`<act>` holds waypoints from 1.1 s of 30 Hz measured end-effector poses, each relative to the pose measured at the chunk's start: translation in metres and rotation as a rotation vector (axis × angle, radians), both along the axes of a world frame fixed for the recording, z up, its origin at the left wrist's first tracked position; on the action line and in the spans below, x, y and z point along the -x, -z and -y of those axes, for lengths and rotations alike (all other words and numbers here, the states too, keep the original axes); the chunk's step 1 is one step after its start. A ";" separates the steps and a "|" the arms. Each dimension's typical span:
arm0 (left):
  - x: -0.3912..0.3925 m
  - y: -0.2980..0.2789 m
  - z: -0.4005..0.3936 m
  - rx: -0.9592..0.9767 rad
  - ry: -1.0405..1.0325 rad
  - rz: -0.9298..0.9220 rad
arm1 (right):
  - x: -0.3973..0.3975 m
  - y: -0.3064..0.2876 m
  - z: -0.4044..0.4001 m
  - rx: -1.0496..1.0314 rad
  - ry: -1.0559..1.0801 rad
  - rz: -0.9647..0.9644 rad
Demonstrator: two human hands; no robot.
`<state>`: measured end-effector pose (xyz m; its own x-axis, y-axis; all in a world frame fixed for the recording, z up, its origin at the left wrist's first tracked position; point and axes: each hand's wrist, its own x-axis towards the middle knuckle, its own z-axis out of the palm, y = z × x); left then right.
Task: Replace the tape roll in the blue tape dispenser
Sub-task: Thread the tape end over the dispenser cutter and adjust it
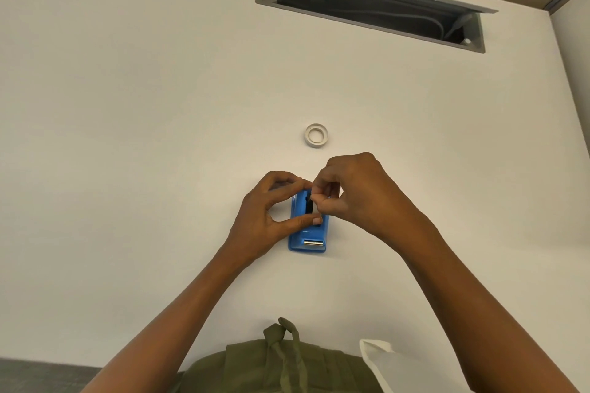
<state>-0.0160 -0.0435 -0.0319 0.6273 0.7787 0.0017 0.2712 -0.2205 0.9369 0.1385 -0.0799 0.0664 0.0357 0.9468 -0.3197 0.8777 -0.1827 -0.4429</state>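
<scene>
Blue tape dispenser [307,233] clamped in left hand [265,217] grip; right hand [354,191] pinches its black hub [309,205].

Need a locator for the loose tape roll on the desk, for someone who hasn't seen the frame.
Start at the open grey cable hatch at the far side of the white desk and come toward the person. The tape roll lies flat, alone, just beyond the two hands working on the blue dispenser. It is the only small whitish ring.
</scene>
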 end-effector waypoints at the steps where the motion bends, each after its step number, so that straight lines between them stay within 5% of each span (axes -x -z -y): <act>1: 0.000 0.000 0.000 0.002 -0.002 -0.006 | -0.001 0.000 -0.001 0.004 0.025 -0.019; 8: -0.003 0.000 0.000 0.025 -0.007 -0.029 | -0.012 0.009 -0.008 0.048 0.146 -0.120; 15: -0.001 -0.001 -0.002 0.024 0.007 -0.044 | -0.031 0.021 0.004 0.075 0.357 -0.638; 21: -0.001 0.001 -0.003 0.025 0.014 -0.087 | -0.023 0.025 0.006 -0.012 0.259 -0.441; 33: -0.001 0.001 -0.004 0.014 0.024 -0.071 | -0.033 0.019 -0.010 0.157 0.292 -0.599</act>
